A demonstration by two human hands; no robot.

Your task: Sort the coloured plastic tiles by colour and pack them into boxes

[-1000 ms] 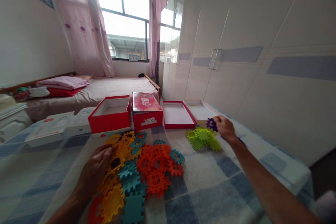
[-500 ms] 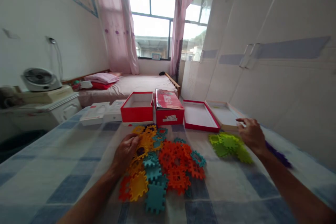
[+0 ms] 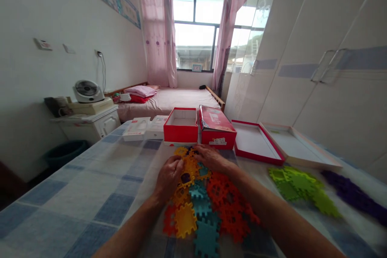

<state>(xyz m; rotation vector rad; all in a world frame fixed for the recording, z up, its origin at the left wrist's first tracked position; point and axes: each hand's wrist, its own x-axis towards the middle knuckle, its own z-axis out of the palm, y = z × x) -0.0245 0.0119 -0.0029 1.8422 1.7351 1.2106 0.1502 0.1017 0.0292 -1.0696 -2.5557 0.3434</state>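
A mixed heap of toothed plastic interlocking tiles lies before me on the tablecloth. My left hand (image 3: 169, 175) is closed at the left side of the yellow tiles (image 3: 191, 164), its fingertips pressed on one. Across the top of the heap reaches my right hand (image 3: 211, 158), thumb and fingers closing on a purple tile (image 3: 191, 151) at the far end. Teal tiles (image 3: 207, 237) and orange-red tiles (image 3: 232, 219) lie nearer me, the latter partly under my right forearm. Green tiles (image 3: 302, 185) and a purple pile (image 3: 353, 193) lie apart on the right.
Behind the heap stand an open red box (image 3: 180, 133), a red box with a booklet on it (image 3: 217, 139), a red-rimmed lid (image 3: 256, 145) and a pale tray (image 3: 302, 149). White boxes (image 3: 136, 129) are at the back left, on the checked cloth (image 3: 113, 205).
My right hand has moved left from beside the green tiles to the far end of the mixed heap. My left hand stays at the yellow tiles. The view has turned left.
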